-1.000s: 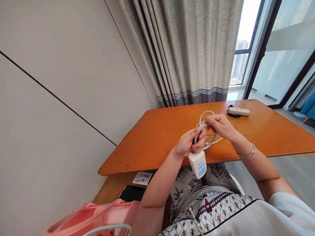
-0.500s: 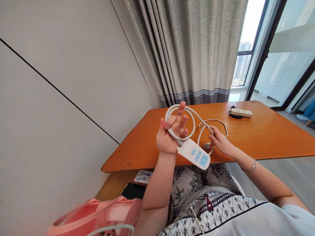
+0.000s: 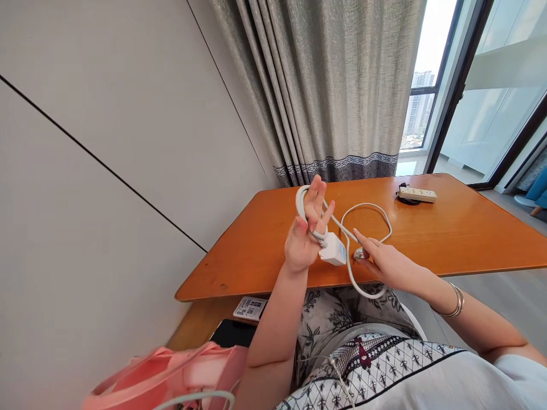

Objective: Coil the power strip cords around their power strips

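Observation:
White cord [image 3: 301,204] is looped around my left hand [image 3: 301,245], which stands raised over the table with its fingers spread and the loops resting across the palm. The attached white power strip [image 3: 334,249] hangs beside that hand, seen nearly end-on. My right hand [image 3: 387,263] is stretched out low over the table's front edge, fingers straight, holding nothing that I can see. Close to its thumb lies the plug [image 3: 358,254], partly covered by the hand. More cord curves across the tabletop, and a slack bend dips below the edge.
A second power strip [image 3: 416,195] with a black cord lies on the far right of the wooden table [image 3: 461,228]. At lower left are a pink bag [image 3: 205,370], a dark flat object [image 3: 233,333] and a printed white packet [image 3: 250,308]. The curtain [image 3: 350,85] hangs behind.
My left hand has turned, and the power strip swung from face-on to end-on. My right hand has opened off the cord, which now sags in a bend below the table edge.

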Action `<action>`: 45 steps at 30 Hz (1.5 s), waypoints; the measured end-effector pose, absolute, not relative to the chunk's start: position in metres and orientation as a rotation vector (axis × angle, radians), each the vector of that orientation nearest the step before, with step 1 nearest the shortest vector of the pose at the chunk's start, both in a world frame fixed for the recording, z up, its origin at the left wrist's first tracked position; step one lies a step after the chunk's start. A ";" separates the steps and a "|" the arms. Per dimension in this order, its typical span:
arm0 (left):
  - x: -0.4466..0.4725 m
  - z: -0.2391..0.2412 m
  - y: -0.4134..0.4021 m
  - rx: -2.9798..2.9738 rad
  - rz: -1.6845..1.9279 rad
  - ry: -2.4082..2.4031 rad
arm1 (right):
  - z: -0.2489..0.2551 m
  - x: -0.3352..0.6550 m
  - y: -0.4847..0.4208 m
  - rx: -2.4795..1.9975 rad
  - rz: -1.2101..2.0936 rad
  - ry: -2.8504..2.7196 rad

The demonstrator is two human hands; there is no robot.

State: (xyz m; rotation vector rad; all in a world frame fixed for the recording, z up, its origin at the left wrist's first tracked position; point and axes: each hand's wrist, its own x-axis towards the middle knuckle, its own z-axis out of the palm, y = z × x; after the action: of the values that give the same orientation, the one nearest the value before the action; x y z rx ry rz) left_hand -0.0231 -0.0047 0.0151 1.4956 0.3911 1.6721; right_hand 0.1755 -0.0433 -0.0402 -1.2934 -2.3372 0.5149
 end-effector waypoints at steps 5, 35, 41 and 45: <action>-0.030 0.017 -0.002 1.479 1.824 0.429 | -0.046 0.187 -0.047 -0.984 1.407 -1.847; -0.011 -0.015 -0.006 1.176 0.698 0.218 | 0.047 0.179 -0.014 -0.790 -0.188 -2.219; -0.011 -0.014 -0.006 1.108 0.673 0.151 | 0.047 0.185 0.002 -0.750 0.107 -2.298; -0.011 -0.014 -0.008 1.004 0.682 0.188 | 0.042 0.182 0.002 -0.859 0.155 -2.365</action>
State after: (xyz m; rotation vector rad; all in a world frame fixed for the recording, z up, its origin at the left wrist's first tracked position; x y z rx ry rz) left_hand -0.0113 -0.0076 -0.0136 1.0042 0.1877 0.6817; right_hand 0.1817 0.0023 0.0416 -0.8594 -2.3645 0.1555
